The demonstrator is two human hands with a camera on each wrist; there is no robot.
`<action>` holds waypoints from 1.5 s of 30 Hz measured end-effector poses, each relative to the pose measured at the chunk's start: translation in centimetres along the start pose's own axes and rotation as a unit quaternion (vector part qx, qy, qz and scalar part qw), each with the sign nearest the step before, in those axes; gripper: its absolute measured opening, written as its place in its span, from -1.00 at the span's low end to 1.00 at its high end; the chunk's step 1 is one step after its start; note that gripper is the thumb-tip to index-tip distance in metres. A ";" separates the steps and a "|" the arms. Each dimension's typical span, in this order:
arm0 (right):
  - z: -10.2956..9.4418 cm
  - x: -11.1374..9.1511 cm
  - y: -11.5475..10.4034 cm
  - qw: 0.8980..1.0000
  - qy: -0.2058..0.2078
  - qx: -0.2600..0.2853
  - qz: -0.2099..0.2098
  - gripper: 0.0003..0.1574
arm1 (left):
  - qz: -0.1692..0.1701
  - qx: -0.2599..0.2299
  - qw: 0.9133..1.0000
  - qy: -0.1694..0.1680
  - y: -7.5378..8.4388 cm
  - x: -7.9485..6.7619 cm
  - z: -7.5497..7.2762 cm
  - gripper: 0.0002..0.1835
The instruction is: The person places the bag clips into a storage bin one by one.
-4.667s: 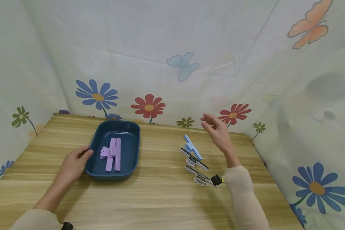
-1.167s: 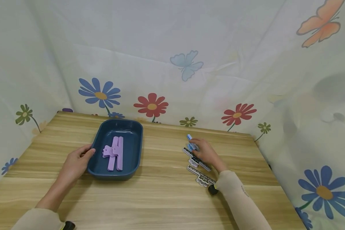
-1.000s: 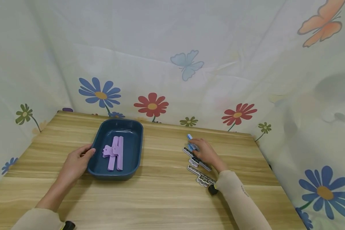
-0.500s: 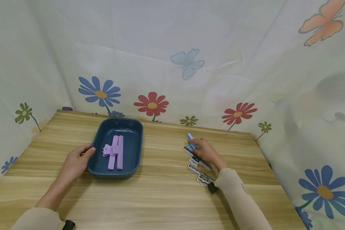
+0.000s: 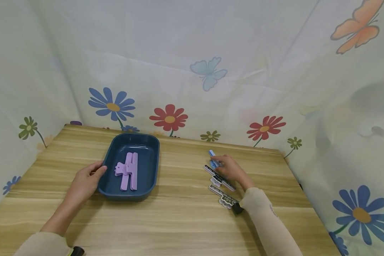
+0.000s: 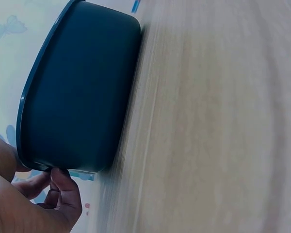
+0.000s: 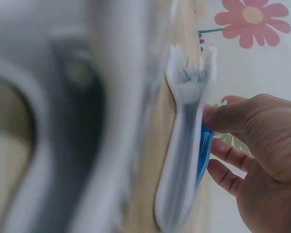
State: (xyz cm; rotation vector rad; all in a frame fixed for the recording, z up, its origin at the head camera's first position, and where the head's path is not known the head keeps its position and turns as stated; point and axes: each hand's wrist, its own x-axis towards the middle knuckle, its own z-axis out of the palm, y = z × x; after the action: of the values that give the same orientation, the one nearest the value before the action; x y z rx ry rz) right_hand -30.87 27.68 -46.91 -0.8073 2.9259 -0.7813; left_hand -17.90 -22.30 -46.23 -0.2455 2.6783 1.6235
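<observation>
My left hand [image 5: 84,183] grips the near-left rim of a dark blue tray [image 5: 147,185], thumb over the edge and fingers against the outer wall [image 6: 77,97]. Two purple clips [image 5: 134,174] with shaped handles lie inside it, side by side. Over on the right, my right hand [image 5: 232,169] pinches a light blue clip [image 5: 212,153] lying on the table; its middle is partly covered by the fingers. In the right wrist view the thumb is on one side of the blue clip [image 7: 204,148] and the fingers are on the other.
Just nearer than the blue clip lie a black clip with piano-key markings [image 5: 222,181] and a white one like it [image 5: 218,192], both on the wooden table [image 5: 179,220]. A flower-printed cloth [image 5: 166,71] hangs behind the table's far edge.
Compared with 4.7 s ago, my right hand has come down from the raised spot onto the blue clip. Over the last second it has barely moved. My left hand stays on the tray.
</observation>
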 end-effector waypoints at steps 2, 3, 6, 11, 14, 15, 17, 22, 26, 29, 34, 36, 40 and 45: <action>-0.2 -0.1 0.4 1.000 0.003 0.023 0.006 -0.38 | -0.004 -0.001 1.000 -0.002 0.0 0.0 0.0 -0.31; -0.4 -0.2 0.6 0.999 0.003 0.037 0.013 -0.39 | -0.006 0.000 1.000 -0.002 -0.1 0.0 0.0 -0.30; -0.9 -0.4 1.3 0.996 0.013 0.079 0.030 -0.41 | -0.004 0.001 1.000 0.000 -0.1 0.0 0.1 -0.30; -1.8 -1.0 1.6 0.991 0.033 0.113 0.069 -0.41 | 0.006 0.002 1.000 0.009 -0.2 0.0 0.1 -0.30; -2.2 -1.3 1.6 0.984 0.046 0.150 0.086 -0.39 | 0.005 0.001 1.000 0.009 -0.1 0.0 0.1 -0.31; -2.2 -1.4 1.7 0.981 0.051 0.165 0.087 -0.39 | 0.005 0.002 1.000 0.009 -0.1 0.0 0.1 -0.31; -2.4 -1.6 1.6 0.975 0.057 0.194 0.090 -0.38 | 0.003 0.002 1.000 0.008 -0.1 0.0 0.1 -0.31; -2.7 -1.8 1.5 0.959 0.064 0.263 0.090 -0.41 | -0.002 -0.002 1.000 0.004 -0.2 0.1 0.1 -0.30; -3.3 -1.7 0.9 0.945 0.068 0.309 0.087 -0.39 | 0.002 -0.003 1.000 0.003 -0.2 0.1 0.1 -0.30; -3.8 -1.6 0.4 0.937 0.079 0.327 0.093 -0.37 | 0.005 -0.002 1.000 0.005 -0.2 0.1 0.1 -0.30; -4.4 -1.4 -0.5 0.925 0.097 0.353 0.097 -0.34 | 0.006 0.002 1.000 0.003 -0.2 0.0 0.0 -0.29; -4.5 -1.3 -0.7 0.922 0.104 0.361 0.094 -0.33 | 0.006 0.002 1.000 0.002 -0.1 0.0 0.0 -0.29; -5.0 -1.0 -1.4 0.916 0.118 0.375 0.076 -0.34 | 0.004 0.002 1.000 -0.001 -0.2 0.1 0.0 -0.28; -6.4 -0.9 -2.8 0.918 0.135 0.368 0.059 -0.37 | 0.002 0.002 1.000 -0.005 -0.2 0.0 -0.1 -0.28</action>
State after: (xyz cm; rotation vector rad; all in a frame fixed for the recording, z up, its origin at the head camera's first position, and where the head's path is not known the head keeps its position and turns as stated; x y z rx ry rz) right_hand -29.67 28.99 -40.15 -0.4632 2.4750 -1.9237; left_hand -17.92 -22.45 -46.34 -0.2320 2.6763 1.6154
